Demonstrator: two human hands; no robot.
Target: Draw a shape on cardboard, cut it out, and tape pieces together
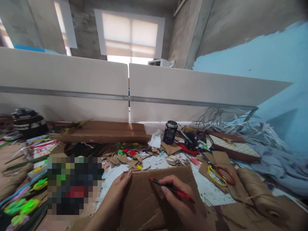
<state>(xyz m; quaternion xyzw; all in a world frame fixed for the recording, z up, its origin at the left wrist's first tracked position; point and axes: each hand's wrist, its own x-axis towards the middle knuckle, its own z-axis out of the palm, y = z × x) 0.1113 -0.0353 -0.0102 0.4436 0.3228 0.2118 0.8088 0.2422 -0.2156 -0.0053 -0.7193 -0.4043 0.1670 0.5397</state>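
My right hand (179,200) is closed in a writing grip on a red and black pen (168,188), its tip resting on a brown cardboard sheet (144,202) in front of me. My left hand (121,184) lies on the sheet's left edge, fingers curled over it and holding it down. The cardboard covers the near middle of the desk.
Scissors with red and yellow handles (220,173) lie to the right. A twine roll (260,195) sits at the near right. A dark jar (170,132), cardboard scraps (130,158), a long cardboard box (101,133) and white partition panels (168,93) stand behind. Colourful craft pieces (21,205) fill the left.
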